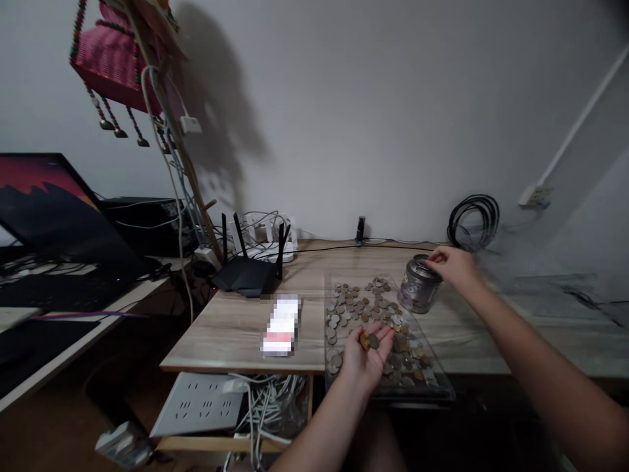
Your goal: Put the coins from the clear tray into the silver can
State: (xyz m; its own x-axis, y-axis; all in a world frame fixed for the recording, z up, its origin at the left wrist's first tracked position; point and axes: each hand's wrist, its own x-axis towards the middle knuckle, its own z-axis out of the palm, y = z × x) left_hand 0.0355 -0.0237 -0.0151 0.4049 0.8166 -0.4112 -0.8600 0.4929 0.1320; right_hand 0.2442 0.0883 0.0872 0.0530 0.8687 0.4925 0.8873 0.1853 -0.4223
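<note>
My left hand is palm up above a clear tray, its fingers loosely curled around a few coins, some gold-coloured and some dull grey. Many silver and brassy coins lie spread over the tray beneath it. A round patterned tin with a metal top stands at the tray's right back edge. At the top of this tin, my right hand has its fingers pinched together; whatever is between the fingertips is hidden.
To the left are a phone, blurred out, and a black router with upright antennas. A small dark bottle and coiled black cable are by the wall. Below sits an open drawer of white cords; a laptop is far left.
</note>
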